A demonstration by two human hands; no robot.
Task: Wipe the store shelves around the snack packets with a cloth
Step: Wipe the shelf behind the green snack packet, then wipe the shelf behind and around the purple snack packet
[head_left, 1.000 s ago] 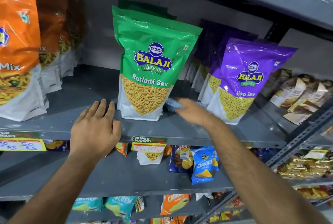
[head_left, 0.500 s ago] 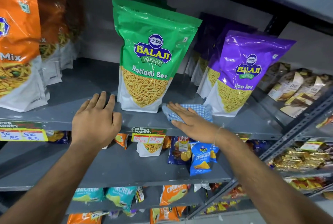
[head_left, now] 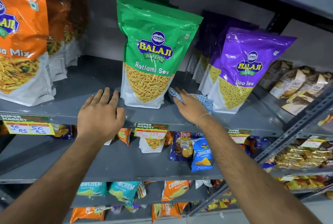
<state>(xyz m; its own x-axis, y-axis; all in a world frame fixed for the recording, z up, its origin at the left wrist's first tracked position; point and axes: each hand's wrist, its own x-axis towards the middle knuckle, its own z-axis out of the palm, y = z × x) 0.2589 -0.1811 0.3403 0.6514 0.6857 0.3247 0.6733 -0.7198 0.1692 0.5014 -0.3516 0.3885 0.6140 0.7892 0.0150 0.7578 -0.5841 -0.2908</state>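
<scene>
On my far left the orange mix packet point(head_left: 19, 40) stood upright on the grey shelf point(head_left: 86, 86), with more orange packets lined up behind it toward the back wall. Below it, on the shelf's front lip, a yellow price tag point(head_left: 29, 128) read 90 and 50 RS.

My left hand point(head_left: 101, 115) lay palm down on the shelf's front edge, fingers extended and close together, gripping nothing. Its fingertips stopped just beside the lower left corner of the green Ratlami Sev packet point(head_left: 153, 52); I could not tell whether they touched it. That packet stood upright near the middle of the shelf, with another green one behind it. A second price tag point(head_left: 151, 131) hung on the lip beneath it.

To the right of the green packet, my right hand point(head_left: 189, 105) pressed flat on the blue checked cloth point(head_left: 204, 100), fingers stretched out and pointing toward the packet's base. The cloth lay on the shelf in the gap between the green packet and the purple Aloo Sev packet point(head_left: 246, 67), its right end just beside the purple packet's lower corner. A thin thread circled my right wrist.

Farther right, brown packets point(head_left: 295, 86) lay tilted on the neighbouring shelf. Small chip packets point(head_left: 201, 153) stood on the lower shelf point(head_left: 115, 162).
</scene>
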